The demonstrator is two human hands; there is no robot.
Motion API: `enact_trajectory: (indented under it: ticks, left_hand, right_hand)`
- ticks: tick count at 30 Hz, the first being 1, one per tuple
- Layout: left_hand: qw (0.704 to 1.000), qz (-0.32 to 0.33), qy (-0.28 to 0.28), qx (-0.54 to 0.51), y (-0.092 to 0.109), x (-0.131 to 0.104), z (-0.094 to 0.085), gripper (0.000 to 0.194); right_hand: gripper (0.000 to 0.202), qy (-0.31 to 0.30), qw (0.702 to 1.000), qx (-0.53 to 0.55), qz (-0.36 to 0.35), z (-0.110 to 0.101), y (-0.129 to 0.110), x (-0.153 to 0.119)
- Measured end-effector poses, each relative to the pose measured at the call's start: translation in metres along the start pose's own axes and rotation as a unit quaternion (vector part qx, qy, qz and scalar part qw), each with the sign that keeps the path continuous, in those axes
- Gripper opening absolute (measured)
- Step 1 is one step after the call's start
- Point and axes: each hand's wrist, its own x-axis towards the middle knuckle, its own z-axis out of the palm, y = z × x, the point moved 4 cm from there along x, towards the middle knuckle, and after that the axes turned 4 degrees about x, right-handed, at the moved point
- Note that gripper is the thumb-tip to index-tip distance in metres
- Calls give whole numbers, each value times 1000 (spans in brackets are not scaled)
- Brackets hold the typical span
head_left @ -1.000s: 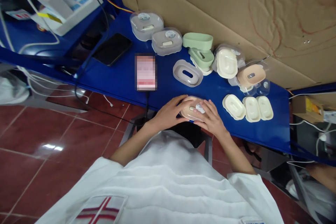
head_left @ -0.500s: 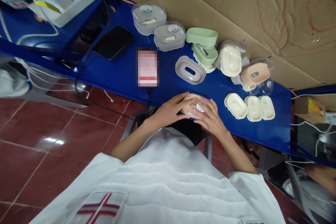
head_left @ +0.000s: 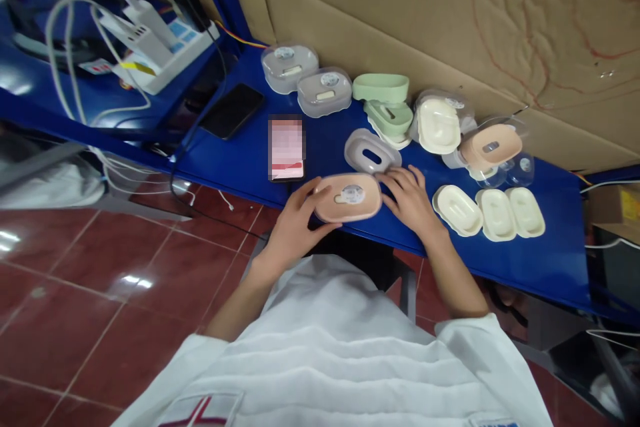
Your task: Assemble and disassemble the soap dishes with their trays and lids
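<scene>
A peach soap box [head_left: 327,213] with a clear cover and a round sticker lies at the front edge of the blue table. My left hand [head_left: 293,230] grips its left end, thumb along the near side and fingers over the far side. Close to the box's right end is my right hand [head_left: 415,207], fingers apart and holding nothing; whether its fingertips touch the box I cannot tell. Just beyond them sits a grey oval soap box part [head_left: 356,152] with a dark slot in its middle.
Behind are covered grey boxes [head_left: 325,95], green parts [head_left: 381,88], a cream tray [head_left: 437,125] and another peach part [head_left: 495,147]. Several cream trays [head_left: 457,211] stand at right. Two phones [head_left: 233,112] and a power strip [head_left: 167,63] with cables are at left.
The peach box has shifted left and turned flatter to view, with my left hand on its end. My right hand has come off its top and moved right. The camera view has shifted.
</scene>
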Motion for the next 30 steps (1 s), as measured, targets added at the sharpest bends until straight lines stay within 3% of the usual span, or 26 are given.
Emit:
enact_trajectory:
  ticks: [4,7,10,13,15,18,20,23,25,27,30]
  left_hand:
    - [994,-34,99,20,-5,32,12,72]
    - [993,-41,106,13,-17,68,34,76]
    - [995,-32,95,15,-20,94,47,80]
    - [994,26,98,39,1,95,44,75]
    - [992,116,34,37,26,82,45,64]
    - [959,242,-143,39,54,54,58,52]
    - [947,255,-189,59,56,40,64,45]
    - [956,236,-163,60,46,34,63,37]
    - [966,227,-117,33,39,34,58,35]
    - [975,212,-62,6,37,38,52,35]
    - [978,205,-24,-3,44,44,55,34]
  right_hand:
    - [32,59,995,46,64,-10,4,-50]
    - [30,106,978,131,120,-18,3,-88]
    - [30,163,937,234,202,-17,4,-110]
    - [42,199,881,331,275,-5,9,-110]
    - [51,205,861,360,294,2,12,-100]
    - [54,227,890,281,280,-1,13,-90]
    - [50,249,921,159,255,-10,15,-96]
    - [42,264,927,-4,266,-21,27,-127]
    - [40,247,919,-55,301,-21,35,-151]
    - [38,220,926,-55,303,-16,35,-164]
    - [41,176,956,11,235,-2,13,-158]
